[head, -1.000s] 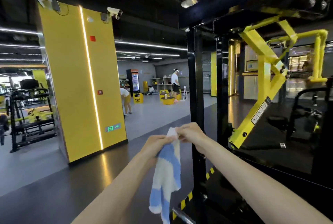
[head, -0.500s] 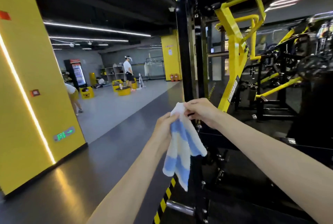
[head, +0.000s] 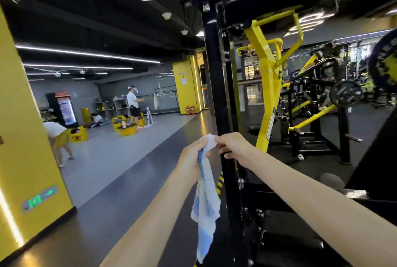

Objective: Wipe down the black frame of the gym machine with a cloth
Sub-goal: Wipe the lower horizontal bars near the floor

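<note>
**Cloth gathered at the upright, wiping not yet begun**

Since half a second ago the view has swung closer to the machine and the cloth (head: 205, 198), then spread in a loose fan, now hangs as a narrow twisted strip. The left hand (head: 191, 159) is closed around its upper part, while the right hand (head: 233, 146) pinches the white top corner between thumb and fingertips. Both hands sit just in front of the black frame (head: 214, 86), whose upright post rises behind them; the cloth's tail dangles beside the lower post, and whether it touches cannot be told.

The cloth looks like soft, light towelling, limp and easily bunched, so it should fold into a pad without effort. A good hold would likely be a wad in one palm, pressed flat to the post, since a dangling tail may snag on the bolts lower down. The painted steel looks smooth and rigid, so firm strokes should suit it
</note>
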The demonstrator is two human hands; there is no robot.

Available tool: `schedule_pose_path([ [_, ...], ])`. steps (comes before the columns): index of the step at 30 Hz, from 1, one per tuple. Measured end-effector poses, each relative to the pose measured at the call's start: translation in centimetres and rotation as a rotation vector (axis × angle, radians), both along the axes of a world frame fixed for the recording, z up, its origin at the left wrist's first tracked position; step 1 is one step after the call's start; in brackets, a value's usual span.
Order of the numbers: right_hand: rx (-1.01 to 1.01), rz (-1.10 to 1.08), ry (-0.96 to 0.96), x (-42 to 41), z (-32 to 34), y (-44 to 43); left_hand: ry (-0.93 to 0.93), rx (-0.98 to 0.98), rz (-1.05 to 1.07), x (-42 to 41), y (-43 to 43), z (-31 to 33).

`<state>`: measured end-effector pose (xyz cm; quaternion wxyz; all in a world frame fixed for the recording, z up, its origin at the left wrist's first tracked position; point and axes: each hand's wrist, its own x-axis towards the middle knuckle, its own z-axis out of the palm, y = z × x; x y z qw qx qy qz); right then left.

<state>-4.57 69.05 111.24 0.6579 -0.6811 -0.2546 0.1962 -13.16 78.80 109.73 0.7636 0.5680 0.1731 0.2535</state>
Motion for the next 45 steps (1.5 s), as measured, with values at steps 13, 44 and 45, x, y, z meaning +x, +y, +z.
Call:
schedule_pose_path([
  [13,-0.145,-0.535,-0.611,5.7,6.1,2.9,-0.079,0.06,0.012,9.4,9.0,8.5],
  [44,0.32,-0.227,-1.018,16.8,20.0,8.3,-0.31,2.342,1.844,21.1,8.4,29.4],
  [45,0.328,-0.213,-1.007,17.0,20.0,8.4,-0.288,2.436,1.92,21.0,8.3,29.7],
])
